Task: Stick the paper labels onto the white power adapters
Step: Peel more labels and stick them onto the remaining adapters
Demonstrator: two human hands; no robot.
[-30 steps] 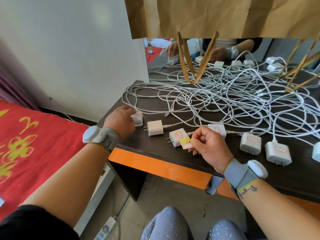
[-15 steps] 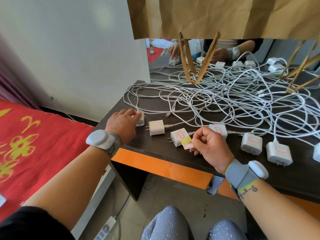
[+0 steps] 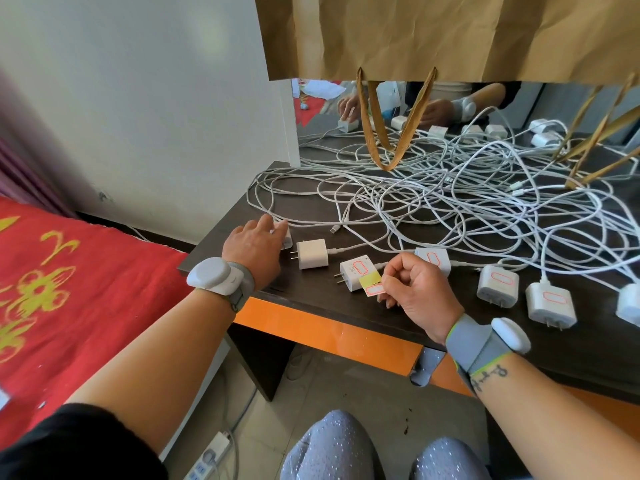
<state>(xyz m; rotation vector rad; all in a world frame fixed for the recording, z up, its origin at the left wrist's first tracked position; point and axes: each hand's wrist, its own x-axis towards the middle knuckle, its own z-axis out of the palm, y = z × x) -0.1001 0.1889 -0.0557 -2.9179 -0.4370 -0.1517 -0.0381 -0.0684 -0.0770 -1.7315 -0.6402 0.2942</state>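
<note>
Several white power adapters lie in a row along the front of the dark table (image 3: 311,299). My left hand (image 3: 254,245) holds the leftmost adapter (image 3: 286,237), mostly hiding it. Next to it lies an unlabelled adapter (image 3: 312,253). Red-bordered labels show on the adapters to its right (image 3: 356,271), (image 3: 433,258), (image 3: 497,283), (image 3: 550,303). My right hand (image 3: 417,289) pinches a small yellow backing strip carrying a red-bordered label (image 3: 371,286), just in front of the first labelled adapter.
A tangle of white cables (image 3: 450,202) covers the table behind the adapters. A brown paper bag (image 3: 450,32) hangs overhead in front of a mirror (image 3: 519,109). A red patterned cloth (image 3: 52,289) lies at left. A power strip (image 3: 211,459) sits on the floor.
My left hand stays on the leftmost adapter, its fingers now stretched further over it. My right hand keeps the label strip in about the same place.
</note>
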